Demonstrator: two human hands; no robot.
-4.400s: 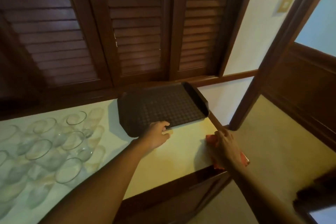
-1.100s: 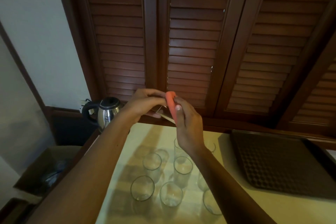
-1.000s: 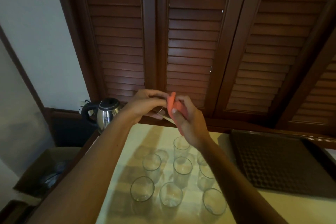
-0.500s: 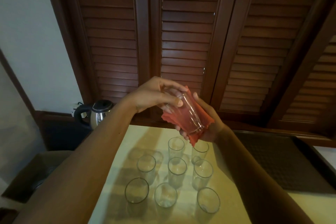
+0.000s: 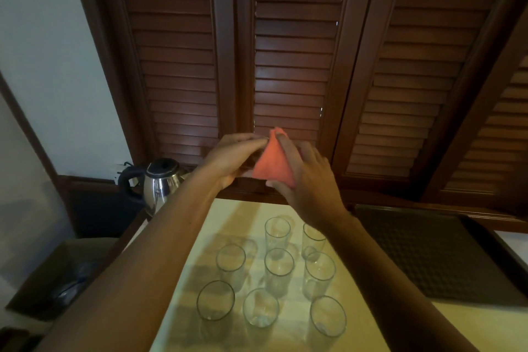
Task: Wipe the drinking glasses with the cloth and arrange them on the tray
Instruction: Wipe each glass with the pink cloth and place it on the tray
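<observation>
So I've got one drinking glass up in front of me, almost totally buried under the orange cloth (image 5: 273, 164), so I can't really see it here, just a dark sliver between my hands. My left hand (image 5: 233, 158) curls around it from the left side, and my right hand (image 5: 305, 180) has the cloth draped over the glass with fingers fairly straight on top and the thumb pinching the cloth's lower edge. Both arms are stretched forward and raised, hands meeting above the far end of the counter (image 5: 371, 323), in front of the wooden louvred doors (image 5: 285, 51)

Handling-wise I'd guess these glasses are light, thin-walled and slick, so pretty breakable if one slips. The cloth is soft and floppy, so it gives some grip. Best hold is probably around the body of the glass, not the rim

Eight more clear glasses (image 5: 278, 263) stand upright in a cluster on the cream counter below my forearms. The dark textured tray (image 5: 428, 251) sits to the right of them with nothing on it that I can see, so I'd say I'm right at the start. There's a steel kettle (image 5: 160, 183) off to the left past the counter's corner
</observation>
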